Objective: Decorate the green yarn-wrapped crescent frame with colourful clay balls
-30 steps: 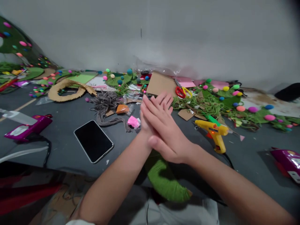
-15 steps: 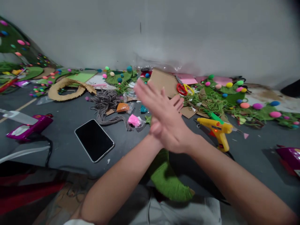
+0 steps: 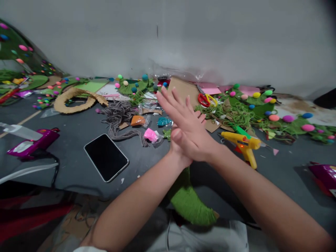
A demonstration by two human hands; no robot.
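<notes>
My right hand point(image 3: 193, 134) lies across my left hand point(image 3: 180, 151), palm against palm, over the middle of the table. The right fingers are stretched out and apart. Most of the left hand is hidden behind the right one; its fingertips poke out straight on the far side. No object shows in either hand. Below them, a curved piece wrapped in green yarn point(image 3: 193, 206) hangs over the table's front edge, its upper part hidden by my wrists. Right of the hands rests a yellow hot glue gun point(image 3: 240, 141) with its red light lit.
Left of my arms lie a phone point(image 3: 106, 157), grey yarn point(image 3: 119, 113) and a purple glue gun point(image 3: 34, 143). Along the back are a tan paper-wrapped ring point(image 3: 59, 102), cardboard point(image 3: 182, 90), red-and-yellow-handled scissors point(image 3: 203, 99) and green yarn scraps point(image 3: 236, 113). Another purple tool point(image 3: 324, 175) sits far right.
The hands have slid against each other, the right one shifting slightly to the right. More of the small teal packet shows beside them. The things on the table stay put.
</notes>
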